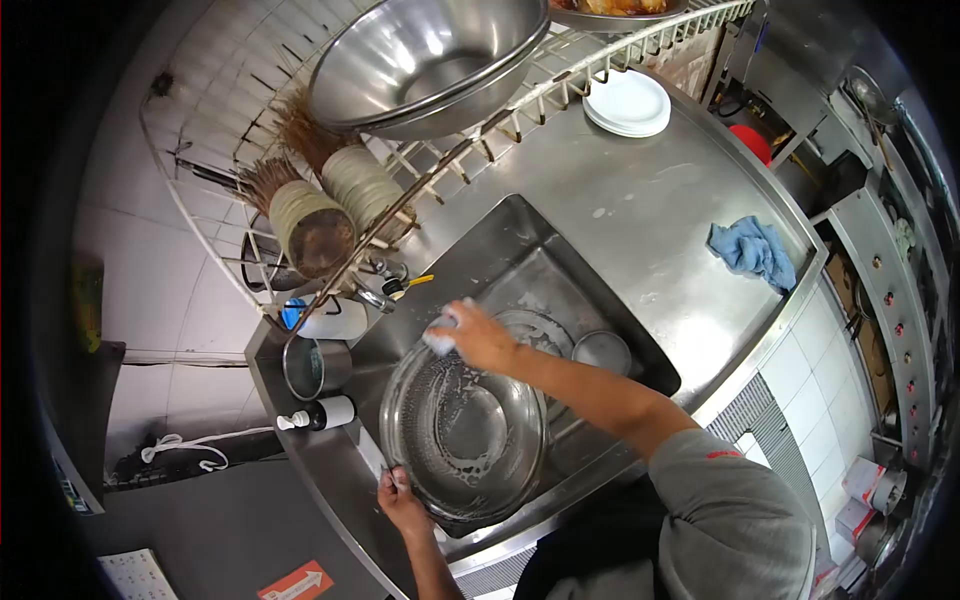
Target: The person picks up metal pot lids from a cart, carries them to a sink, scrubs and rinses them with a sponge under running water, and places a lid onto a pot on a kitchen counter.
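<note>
A large round metal bowl (472,425) with soapy streaks lies in the steel sink (530,265). At its upper rim, my right hand (475,337) is closed on a whitish scrubbing pad (440,335). My left hand (403,500) grips the bowl's near-left rim, thumb and fingers pressed together. Beside that hand, a pale flat strip (371,452) lies along the sink edge. Another soapy round dish (540,330) and a small round metal bowl (602,353) sit deeper in the sink, partly behind my right forearm.
Left of the sink stand a metal pot (316,367), a pump bottle (325,413), a white jug (335,318) and the faucet (375,297). A wire rack (455,165) overhead holds large bowls (430,65) and brushes (318,235). White plates (628,102) and a blue cloth (752,252) lie right.
</note>
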